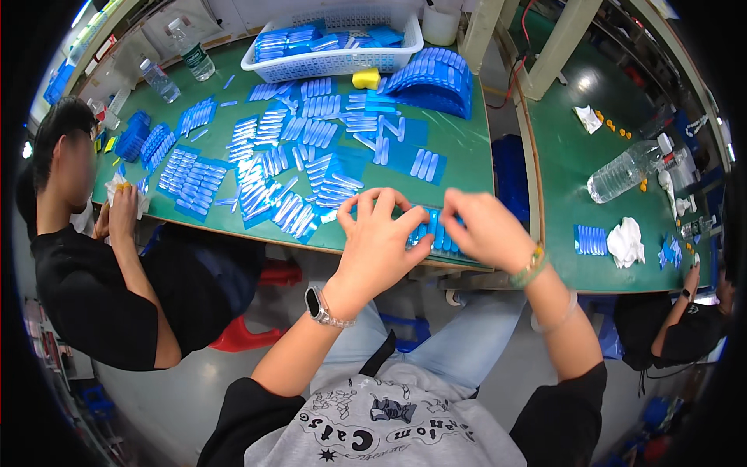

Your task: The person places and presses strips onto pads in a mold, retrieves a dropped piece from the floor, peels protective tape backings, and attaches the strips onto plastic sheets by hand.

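Handwork on blue strips at a green table (pixel 468 152), viewed from above and read left to right. At far left, a co-worker's hands (pixel 120 214) are at a white tissue (pixel 117 187) by the table's edge. Next lie sheets of pale blue strips (pixel 194 180), loosely spread and partly overlapping, reaching up towards a white basket (pixel 342 67) loaded with more; a yellow block (pixel 366 79) sits just in front of it. My left hand (pixel 372 240) is half open, fingers spread and arched, thumb and forefinger apart at the left side of a short row of blue strips (pixel 437 233) near the table's front edge; whether they grip it or merely steady it I cannot tell. This hand, I judge, does best by keeping the row flat and square, clear of the strip faces. My right hand (pixel 486 233), blurred, is loosely curled over the row's right part; I cannot tell whether it has hold of anything. A light fingertip touch along each strip's length seems wise, since a hasty pull could skew its neighbours. At far right, on a second table (pixel 554 171), rests another blue sheet (pixel 590 240) beside a crumpled white wad (pixel 626 243)
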Available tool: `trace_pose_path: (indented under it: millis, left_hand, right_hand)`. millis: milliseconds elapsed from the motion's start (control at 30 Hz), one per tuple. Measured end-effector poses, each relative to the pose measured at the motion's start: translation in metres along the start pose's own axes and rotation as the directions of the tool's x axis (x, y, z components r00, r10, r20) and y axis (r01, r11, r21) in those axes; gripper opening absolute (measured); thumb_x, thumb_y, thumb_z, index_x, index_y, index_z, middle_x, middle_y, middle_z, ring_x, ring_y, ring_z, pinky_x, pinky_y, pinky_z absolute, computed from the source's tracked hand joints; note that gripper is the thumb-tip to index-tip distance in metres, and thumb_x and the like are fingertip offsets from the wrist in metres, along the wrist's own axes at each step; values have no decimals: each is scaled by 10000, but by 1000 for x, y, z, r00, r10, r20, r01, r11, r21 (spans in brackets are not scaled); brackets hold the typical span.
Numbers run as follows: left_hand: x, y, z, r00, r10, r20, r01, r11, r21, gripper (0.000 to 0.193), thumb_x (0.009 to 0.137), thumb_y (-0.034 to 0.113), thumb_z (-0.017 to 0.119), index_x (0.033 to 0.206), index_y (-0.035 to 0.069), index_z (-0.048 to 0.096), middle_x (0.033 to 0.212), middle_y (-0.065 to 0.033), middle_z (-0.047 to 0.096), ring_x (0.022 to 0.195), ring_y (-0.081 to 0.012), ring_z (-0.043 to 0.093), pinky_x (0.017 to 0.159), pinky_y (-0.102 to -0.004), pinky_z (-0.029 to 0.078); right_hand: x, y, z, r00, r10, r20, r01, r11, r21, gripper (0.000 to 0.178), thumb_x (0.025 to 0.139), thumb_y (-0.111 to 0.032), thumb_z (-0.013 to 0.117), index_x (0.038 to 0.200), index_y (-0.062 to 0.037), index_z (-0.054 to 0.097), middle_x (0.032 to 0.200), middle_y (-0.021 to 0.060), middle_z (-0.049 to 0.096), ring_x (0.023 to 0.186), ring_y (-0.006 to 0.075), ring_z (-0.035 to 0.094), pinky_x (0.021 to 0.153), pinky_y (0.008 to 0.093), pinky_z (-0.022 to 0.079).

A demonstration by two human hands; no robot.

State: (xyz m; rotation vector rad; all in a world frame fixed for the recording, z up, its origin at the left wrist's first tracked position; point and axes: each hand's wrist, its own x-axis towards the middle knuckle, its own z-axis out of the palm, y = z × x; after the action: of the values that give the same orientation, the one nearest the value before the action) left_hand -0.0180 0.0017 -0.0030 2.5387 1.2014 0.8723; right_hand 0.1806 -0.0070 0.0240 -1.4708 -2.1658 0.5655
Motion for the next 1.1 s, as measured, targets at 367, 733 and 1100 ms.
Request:
trace_pose_path:
  millis: [367,733,1100]
  left_hand:
    - [-2,-3,5,997,62,-44,-61,998,21,181,754,231,742,933,228,720,1171,-29,545,1227,-292,414,982,-497,239]
    - [4,-7,2,988,154,19,-154,988,8,190,761,184,725,943,170,673,1061,56,605,1135,-197,511,953,-478,277]
    - [1,-7,9,977,210,-39,-208,977,51,185,763,174,713,944,169,674,1084,69,620,1152,-218,507,993,-473,266]
  right_hand:
    - [-1,2,-16,987,78,-141,-59,989,136,131,852,-82,619,853,6,522,750,179,637,705,369,636,606,426,484]
    - [-11,-10,3,997,18,73,-17,1000,-17,85,849,-88,584,848,-14,540,747,168,643,709,376,630,613,461,492]
    - [-25,-14,7,997,7,81,-7,1000,-9,100,864,-110,579,845,-22,535,729,179,634,700,389,629,591,468,491]
